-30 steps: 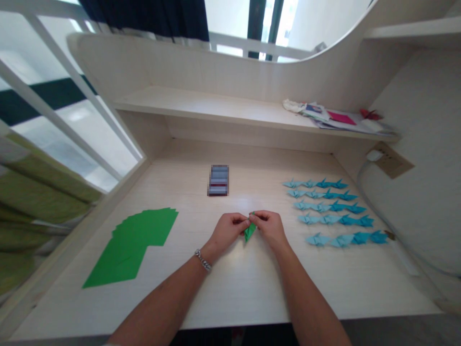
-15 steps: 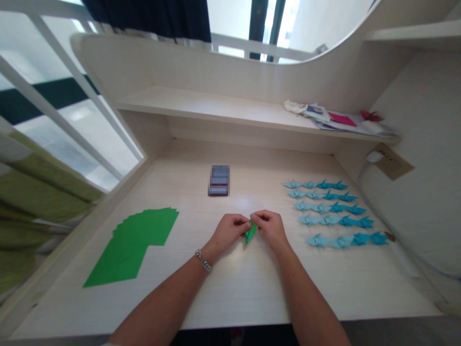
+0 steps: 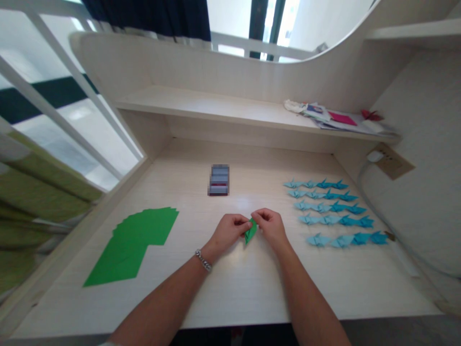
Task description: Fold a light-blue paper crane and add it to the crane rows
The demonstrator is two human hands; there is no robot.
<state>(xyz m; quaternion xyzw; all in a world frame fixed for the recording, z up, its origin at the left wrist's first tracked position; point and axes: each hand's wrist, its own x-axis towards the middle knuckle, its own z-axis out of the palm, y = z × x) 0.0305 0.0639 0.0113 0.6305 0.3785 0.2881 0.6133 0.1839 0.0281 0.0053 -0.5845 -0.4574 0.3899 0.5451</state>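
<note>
A small piece of folded green paper (image 3: 251, 233) is held between my two hands over the middle of the desk, its narrow point towards me. My left hand (image 3: 231, 229) pinches its left side between thumb and fingers. At its upper right edge, the fingertips of my right hand (image 3: 269, 225) are closed on the paper. Fingers partly hide the top of the fold. To the left lies a fanned stack of green paper sheets (image 3: 133, 247). Several rows of folded paper cranes (image 3: 329, 220), light blue to darker blue, stand on the right.
A pixelated dark rectangular object (image 3: 219, 180) lies beyond my hands on the desk (image 3: 216, 298). Papers and a pink sheet (image 3: 343, 118) rest on the shelf (image 3: 216, 106) at the back. A cable (image 3: 382, 211) runs from the wall socket (image 3: 392, 161) along the right side.
My right hand's fingertips have shifted very slightly upward at the top of the green paper. My left hand keeps its place.
</note>
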